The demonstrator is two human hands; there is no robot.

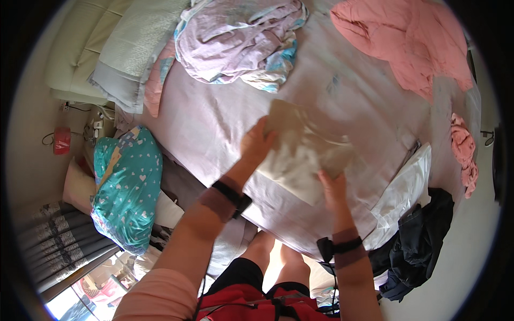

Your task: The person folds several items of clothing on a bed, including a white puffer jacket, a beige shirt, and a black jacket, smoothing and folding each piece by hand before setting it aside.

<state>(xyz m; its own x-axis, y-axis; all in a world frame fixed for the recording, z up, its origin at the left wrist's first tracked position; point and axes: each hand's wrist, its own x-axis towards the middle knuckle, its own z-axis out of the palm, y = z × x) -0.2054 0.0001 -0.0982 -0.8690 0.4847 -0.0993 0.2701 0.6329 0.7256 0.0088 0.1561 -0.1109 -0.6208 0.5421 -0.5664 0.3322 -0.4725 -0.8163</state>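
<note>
A piece of beige cloth (299, 160), folded and blurred by motion, is held over the bed in front of me. My left hand (257, 142) grips its left edge, the thumb lying on top. At the lower right corner my right hand (334, 188) has hold of it, thumb up and the other fingers hidden beneath. Under the cloth spreads a wrinkled pale mauve bed sheet (209, 120). I cannot tell whether the cloth touches the sheet.
A bunched lilac quilt (229, 40) and a pink quilt (405, 44) lie on the far side. To the right are a clear plastic bag (405, 192) and black clothing (421, 240). A teal heart-patterned bundle (128, 188) stands left, below grey pillows (132, 52) by the headboard (84, 48).
</note>
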